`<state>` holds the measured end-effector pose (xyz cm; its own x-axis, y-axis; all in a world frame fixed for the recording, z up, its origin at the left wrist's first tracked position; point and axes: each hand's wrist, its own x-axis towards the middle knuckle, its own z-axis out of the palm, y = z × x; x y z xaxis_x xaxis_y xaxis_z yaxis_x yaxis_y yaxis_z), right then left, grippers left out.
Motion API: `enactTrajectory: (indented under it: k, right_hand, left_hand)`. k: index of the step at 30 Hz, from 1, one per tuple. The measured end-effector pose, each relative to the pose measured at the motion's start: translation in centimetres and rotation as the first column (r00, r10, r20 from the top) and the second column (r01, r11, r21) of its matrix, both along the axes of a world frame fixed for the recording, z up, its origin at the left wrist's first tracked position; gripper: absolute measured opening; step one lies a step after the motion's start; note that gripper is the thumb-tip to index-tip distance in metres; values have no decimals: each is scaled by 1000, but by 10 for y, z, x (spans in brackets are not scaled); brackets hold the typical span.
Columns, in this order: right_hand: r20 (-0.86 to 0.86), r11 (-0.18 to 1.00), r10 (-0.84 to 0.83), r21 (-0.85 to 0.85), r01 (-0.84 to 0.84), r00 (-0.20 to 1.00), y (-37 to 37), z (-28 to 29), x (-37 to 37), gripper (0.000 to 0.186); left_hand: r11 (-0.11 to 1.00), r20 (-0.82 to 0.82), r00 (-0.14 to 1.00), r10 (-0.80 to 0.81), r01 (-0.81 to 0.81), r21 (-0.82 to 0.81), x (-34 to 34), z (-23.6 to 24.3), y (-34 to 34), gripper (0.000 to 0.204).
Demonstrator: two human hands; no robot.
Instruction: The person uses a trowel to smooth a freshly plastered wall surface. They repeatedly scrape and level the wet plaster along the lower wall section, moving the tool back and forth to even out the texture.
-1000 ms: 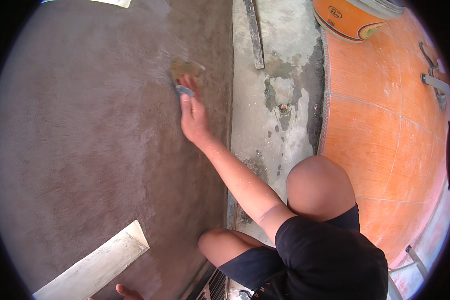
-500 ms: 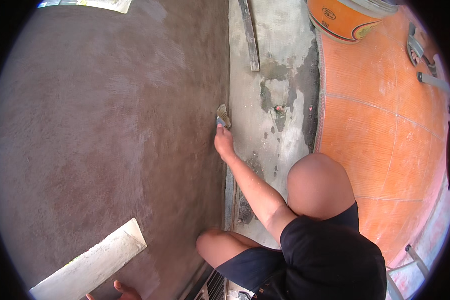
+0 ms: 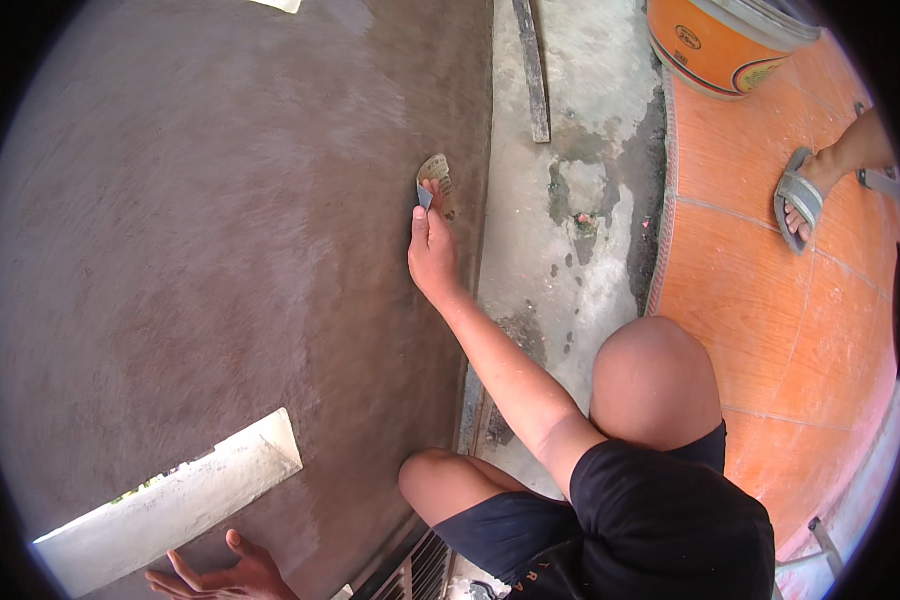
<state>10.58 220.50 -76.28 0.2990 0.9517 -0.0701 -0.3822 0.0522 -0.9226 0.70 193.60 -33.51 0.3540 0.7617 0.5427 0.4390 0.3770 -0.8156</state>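
My right hand (image 3: 433, 255) is closed on a small pad (image 3: 433, 172) with a rounded edge, a tan ribbed face and a grey-blue folded part; its exact kind cannot be made out. The pad is against the brown-grey plastered wall (image 3: 200, 250), a little left of the wall's foot. At the lower left, my left hand (image 3: 232, 575) has its fingers spread at the wall, just below a pale rectangular recess (image 3: 180, 500). The lower part of that hand is cut off by the picture's edge.
A pale, stained concrete strip (image 3: 530, 260) runs along the wall, with a long narrow bar (image 3: 532, 70) lying on it. Beyond its edge are orange tiles (image 3: 750, 330), an orange bucket (image 3: 730, 50) and another person's sandalled foot (image 3: 802, 200). A dark slatted grate (image 3: 420, 565) lies near my knee.
My right hand and the pad have moved up and left, away from the wall's foot. My left hand shows more fully. The other person's foot has stepped further in over the tiles.
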Motion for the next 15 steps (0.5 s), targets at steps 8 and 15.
enactTrajectory:
  k: [8, 15]
  right_hand:
    - [225, 974, 9, 221, -60, 974, -11, 96, 13, 43]
    - [-413, 832, 100, -464, -303, 905, -37, 22, 23, 51]
  left_hand:
    - [1000, -22, 1000, 2, -2, -13, 7, 2, 4, 79]
    - [1000, -41, 999, -9, 8, -30, 4, 0, 4, 80]
